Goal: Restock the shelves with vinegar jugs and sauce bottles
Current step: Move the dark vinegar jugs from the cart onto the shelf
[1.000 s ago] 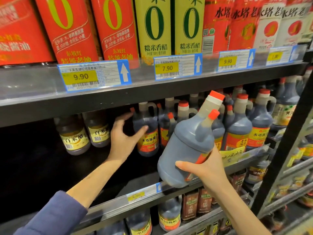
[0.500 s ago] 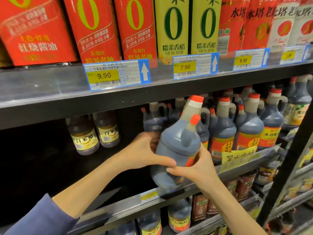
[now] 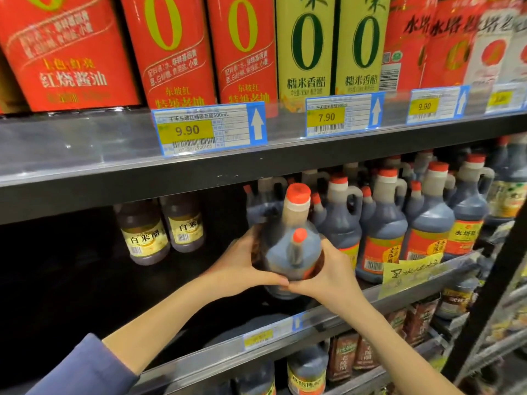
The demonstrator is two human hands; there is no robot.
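Note:
A dark vinegar jug (image 3: pixel 288 252) with two orange caps stands nearly upright at the front of the middle shelf (image 3: pixel 313 323). My left hand (image 3: pixel 242 269) grips its left side and my right hand (image 3: pixel 328 275) grips its right side, thumbs meeting at the front. The jug's back faces me, so its label is hidden. Several matching jugs (image 3: pixel 382 223) with red labels stand to its right and behind it.
Two brown white-vinegar bottles (image 3: pixel 159 229) stand at the back left of the shelf, with dark open room in front of them. The upper shelf (image 3: pixel 85 149) hangs low over the jug's cap. A yellow handwritten note (image 3: pixel 410 272) hangs on the rail. A black upright (image 3: pixel 490 295) is at right.
My left hand left the shelved jug and took the held jug's left side. The jug has tipped upright and moved left and inward onto the shelf.

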